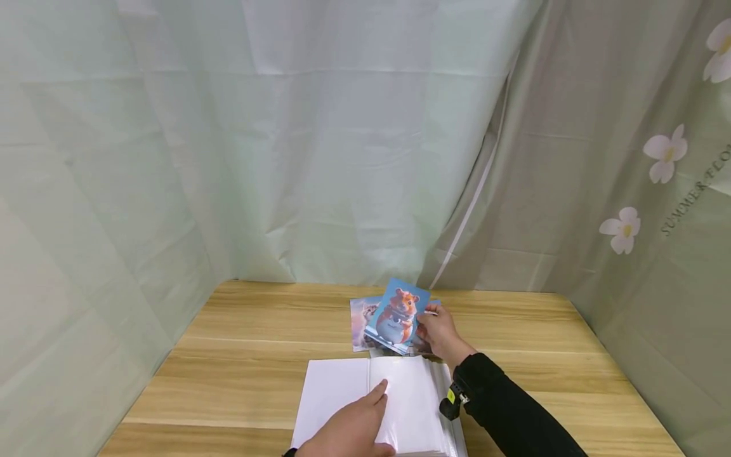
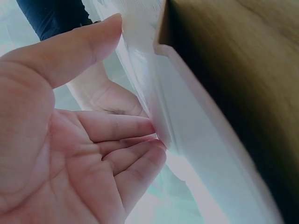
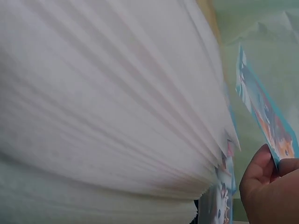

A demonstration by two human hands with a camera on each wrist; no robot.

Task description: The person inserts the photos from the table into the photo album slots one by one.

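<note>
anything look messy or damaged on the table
Nothing looks spilled or plainly damaged. The one untidy spot is the pile of picture cards beyond the open photo album: its edges don't line up. The hamster card is tilted too, but the right hand is holding it.

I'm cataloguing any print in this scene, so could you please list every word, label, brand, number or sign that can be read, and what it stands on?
"SUMMER FLO", on the floral curtain at the right; the picture's edge cuts off the rest.
Hamster card in the right hand: no readable text.
Album: no text on its visible pages.
Wrist device: any marking is too small to read.
</note>
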